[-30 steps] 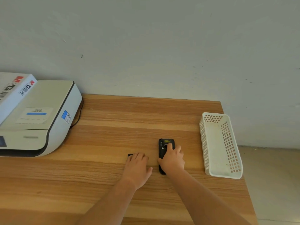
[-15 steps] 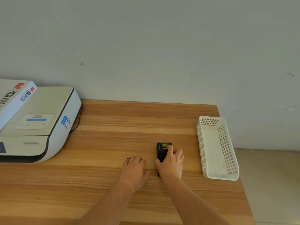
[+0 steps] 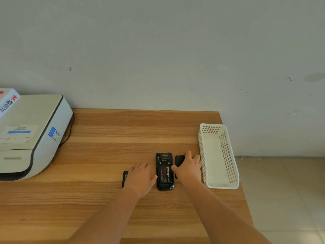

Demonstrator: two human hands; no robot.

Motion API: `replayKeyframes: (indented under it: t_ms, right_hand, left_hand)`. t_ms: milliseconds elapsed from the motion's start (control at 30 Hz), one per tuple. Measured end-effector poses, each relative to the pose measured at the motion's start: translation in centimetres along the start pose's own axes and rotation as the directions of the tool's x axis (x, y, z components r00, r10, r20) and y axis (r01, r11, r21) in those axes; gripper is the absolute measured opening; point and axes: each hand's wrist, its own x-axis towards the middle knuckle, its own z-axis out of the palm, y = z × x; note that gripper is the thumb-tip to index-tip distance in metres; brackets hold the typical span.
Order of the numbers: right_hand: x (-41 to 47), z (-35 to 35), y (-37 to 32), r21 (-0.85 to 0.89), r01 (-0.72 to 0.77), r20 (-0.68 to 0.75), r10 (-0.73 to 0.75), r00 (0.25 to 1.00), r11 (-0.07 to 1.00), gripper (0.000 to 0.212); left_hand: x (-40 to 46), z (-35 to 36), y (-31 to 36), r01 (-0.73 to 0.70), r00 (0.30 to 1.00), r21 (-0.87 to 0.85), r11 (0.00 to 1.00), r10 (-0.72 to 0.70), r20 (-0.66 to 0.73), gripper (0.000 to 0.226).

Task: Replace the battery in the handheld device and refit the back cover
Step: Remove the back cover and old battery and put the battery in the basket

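A black handheld device [image 3: 164, 171] lies face down on the wooden table [image 3: 105, 134], its back uncovered, with a battery showing in the bay. Just to its right, my right hand [image 3: 189, 169] grips the black back cover [image 3: 179, 160], which sits beside the device near the table top. My left hand [image 3: 139, 178] rests flat on the table left of the device, fingers straight. It covers most of a flat black battery [image 3: 125, 178], of which only the left edge shows.
A white perforated plastic basket [image 3: 226, 155] stands at the table's right edge, close to my right hand. A white printer [image 3: 33, 134] with a paper box [image 3: 8, 101] on it fills the left side. A wall runs behind.
My right hand has come off the device and moved right with the back cover in it, baring the battery bay. My left hand stays over the loose battery.
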Motion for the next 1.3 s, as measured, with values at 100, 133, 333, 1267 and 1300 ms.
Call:
replayKeyframes:
  t_ms: [100, 133, 333, 1267, 1300]
  right_hand:
    - [0.5, 0.3, 1.1, 0.004, -0.055, 0.093, 0.054, 0.994, 0.998, 0.064]
    - [0.6, 0.5, 1.5, 0.001, -0.066, 0.119, 0.066, 0.991, 0.998, 0.064]
    - [1.3, 1.9, 2.9, -0.063, -0.057, 0.162, 0.067, 0.985, 0.996, 0.064]
    - [2.0, 1.4, 0.5, -0.116, 0.453, 0.36, -0.387, 0.849, 0.884, 0.065]
    - [1.8, 1.7, 0.4, -0.149, 0.514, 0.396, -0.425, 0.814, 0.845, 0.067]
  left_hand:
    - [0.4, -0.1, 0.2, 0.019, 1.0, 0.009, 1.0, -0.019, 0.009, 0.05]
    - [0.5, -0.2, 0.3, 0.024, 1.0, 0.015, 1.0, -0.024, 0.012, 0.05]
    - [0.8, -0.1, 0.4, 0.057, 0.997, 0.063, 0.996, -0.06, 0.04, 0.05]
    - [0.7, -1.5, -0.2, 0.108, 0.994, 0.037, 0.993, -0.108, 0.02, 0.046]
    - [0.6, -1.6, -0.4, 0.112, 0.993, 0.037, 0.993, -0.113, 0.021, 0.046]
